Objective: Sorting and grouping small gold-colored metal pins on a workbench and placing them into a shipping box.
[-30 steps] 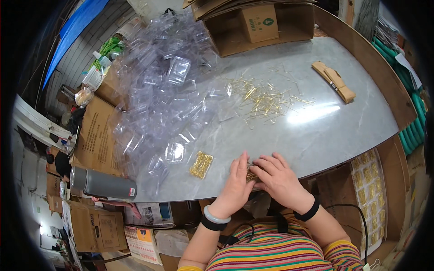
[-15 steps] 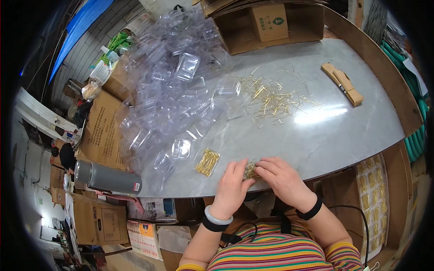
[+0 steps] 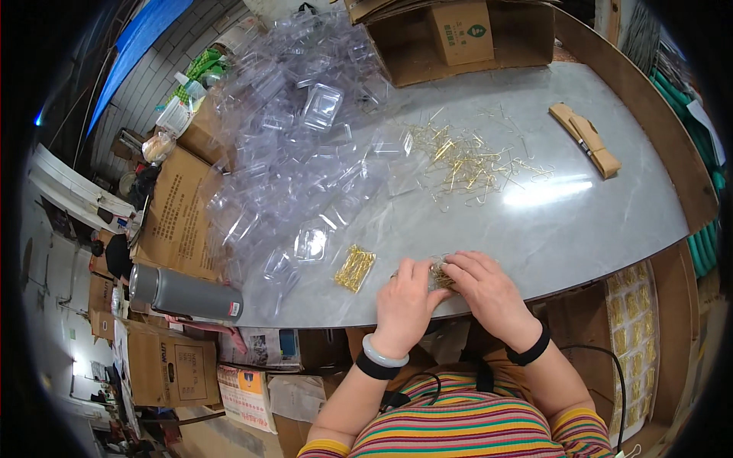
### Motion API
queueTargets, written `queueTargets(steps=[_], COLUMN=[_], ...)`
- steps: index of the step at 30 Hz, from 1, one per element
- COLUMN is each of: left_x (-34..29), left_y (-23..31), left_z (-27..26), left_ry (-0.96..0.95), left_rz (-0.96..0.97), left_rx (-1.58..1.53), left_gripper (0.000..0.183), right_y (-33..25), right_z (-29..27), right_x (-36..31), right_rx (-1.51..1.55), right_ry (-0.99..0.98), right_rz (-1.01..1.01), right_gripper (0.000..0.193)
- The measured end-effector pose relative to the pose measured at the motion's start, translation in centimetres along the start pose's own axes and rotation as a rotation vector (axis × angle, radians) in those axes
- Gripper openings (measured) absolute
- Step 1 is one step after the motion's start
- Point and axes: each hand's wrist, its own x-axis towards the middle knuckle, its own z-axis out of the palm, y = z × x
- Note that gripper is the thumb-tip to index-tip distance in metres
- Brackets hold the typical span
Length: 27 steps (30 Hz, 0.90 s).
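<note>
At the table's near edge, my left hand (image 3: 405, 305) and my right hand (image 3: 490, 296) close from both sides on a small clear plastic box of gold wire hooks (image 3: 441, 272). My fingers cover most of it. Left of my left hand lies another clear box packed with gold hooks (image 3: 355, 268), apart from my fingers. Farther off, a loose heap of gold wire hooks (image 3: 467, 162) spreads over the grey tabletop (image 3: 450, 221). A large pile of clear plastic boxes (image 3: 298, 160) covers the table's left side.
An open cardboard box (image 3: 397, 53) stands at the far edge. A folded brown paper strip (image 3: 585, 140) lies at right. A grey bottle (image 3: 187, 292) rests on its side at left. Below the right edge, a cardboard tray holds rows of filled boxes (image 3: 632, 336).
Both hands have moved slightly right and away from me with the box between them. The whole view has shifted a little. The heap and the filled box look unchanged.
</note>
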Motion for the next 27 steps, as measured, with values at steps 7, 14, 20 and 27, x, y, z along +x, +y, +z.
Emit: queueTargets(steps=[7, 14, 20, 27], left_x=[-0.6, -0.8, 0.5, -0.9], left_y=[0.2, -1.7, -1.3, -0.1], left_z=[0.3, -1.3, -0.8, 0.4], left_ry=[0.041, -0.003, -0.064, 0.027], left_rz=[-0.015, 0.126, 0.231, 0.013], left_rx=[0.009, -0.138, -0.075, -0.154], left_gripper=[0.044, 0.062, 0.068, 0.067], right_y=[0.4, -0.2, 0.7, -0.5], right_z=[-0.7, -2.7, -1.3, -1.6], right_x=[-0.3, -0.5, -0.6, -0.2], right_rx=[0.065, -0.030, 0.065, 0.043], right_ry=[0.045, -0.034, -0.073, -0.047], right_rz=[0.060, 0.068, -0.051, -0.013], right_gripper=[0.043, 0.052, 0.055, 0.052])
